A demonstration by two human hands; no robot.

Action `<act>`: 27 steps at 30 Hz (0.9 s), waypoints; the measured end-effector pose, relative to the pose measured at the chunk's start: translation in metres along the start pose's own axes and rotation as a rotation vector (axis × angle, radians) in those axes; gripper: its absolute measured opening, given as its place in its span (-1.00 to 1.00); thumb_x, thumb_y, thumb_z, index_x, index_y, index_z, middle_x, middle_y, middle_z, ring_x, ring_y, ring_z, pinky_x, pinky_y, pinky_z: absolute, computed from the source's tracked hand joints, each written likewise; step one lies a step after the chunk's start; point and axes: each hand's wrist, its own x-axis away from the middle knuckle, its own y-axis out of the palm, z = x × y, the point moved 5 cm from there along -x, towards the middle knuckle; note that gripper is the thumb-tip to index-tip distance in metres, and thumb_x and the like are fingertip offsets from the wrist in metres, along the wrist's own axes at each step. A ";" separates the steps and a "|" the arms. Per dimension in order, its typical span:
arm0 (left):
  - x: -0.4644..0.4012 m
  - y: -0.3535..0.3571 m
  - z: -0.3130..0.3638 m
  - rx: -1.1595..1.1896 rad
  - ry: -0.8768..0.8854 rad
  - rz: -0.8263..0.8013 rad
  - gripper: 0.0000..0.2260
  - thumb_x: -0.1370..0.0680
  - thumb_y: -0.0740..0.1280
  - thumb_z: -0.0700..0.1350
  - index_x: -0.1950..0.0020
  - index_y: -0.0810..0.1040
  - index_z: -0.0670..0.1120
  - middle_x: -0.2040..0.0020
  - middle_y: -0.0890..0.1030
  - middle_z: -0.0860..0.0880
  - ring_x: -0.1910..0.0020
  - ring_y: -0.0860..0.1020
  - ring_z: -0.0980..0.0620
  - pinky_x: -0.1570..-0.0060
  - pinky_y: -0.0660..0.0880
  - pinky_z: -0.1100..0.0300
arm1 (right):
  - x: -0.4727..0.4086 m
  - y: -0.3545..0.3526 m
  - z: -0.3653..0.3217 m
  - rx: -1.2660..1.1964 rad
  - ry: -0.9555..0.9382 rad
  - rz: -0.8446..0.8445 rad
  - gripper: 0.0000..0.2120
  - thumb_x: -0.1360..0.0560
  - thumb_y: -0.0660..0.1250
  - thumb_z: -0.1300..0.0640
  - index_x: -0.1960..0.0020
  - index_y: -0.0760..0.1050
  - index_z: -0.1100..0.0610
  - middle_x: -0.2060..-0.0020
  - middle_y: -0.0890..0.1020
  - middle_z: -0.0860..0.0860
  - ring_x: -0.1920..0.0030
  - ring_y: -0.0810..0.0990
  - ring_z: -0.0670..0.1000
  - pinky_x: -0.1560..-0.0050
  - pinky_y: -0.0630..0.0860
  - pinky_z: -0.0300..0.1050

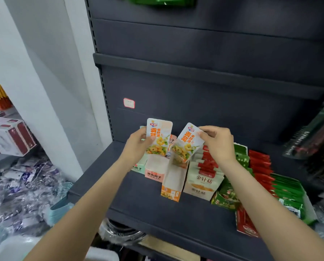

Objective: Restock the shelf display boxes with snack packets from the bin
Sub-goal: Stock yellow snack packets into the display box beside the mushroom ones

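My left hand [138,143] holds an orange-and-white snack packet [160,134] upright by its left edge. My right hand [218,143] grips the top corner of a second, matching packet [185,146], tilted left with its lower end above an open orange display box [173,182]. That box stands on the dark shelf [138,198] and looks empty inside. To its left is a pink display box [154,170], also open. The bin is not clearly visible.
Right of the orange box stand a beige box of packets [203,182], then rows of green packets [289,191] and red packets [261,166]. A pile of clear-wrapped goods [22,185] lies lower left. A price label [128,103] sticks to the back panel.
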 end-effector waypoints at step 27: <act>-0.085 0.032 -0.037 0.040 -0.107 -0.116 -0.82 -0.57 0.29 -0.18 -0.15 0.48 -0.01 -0.10 0.60 0.03 -0.07 0.59 0.06 -0.04 0.56 0.15 | -0.066 0.055 0.062 0.139 -0.017 -0.171 -0.85 -0.46 0.40 0.26 0.01 0.67 0.10 0.16 0.65 -0.13 0.18 0.57 -0.24 0.13 0.46 -0.47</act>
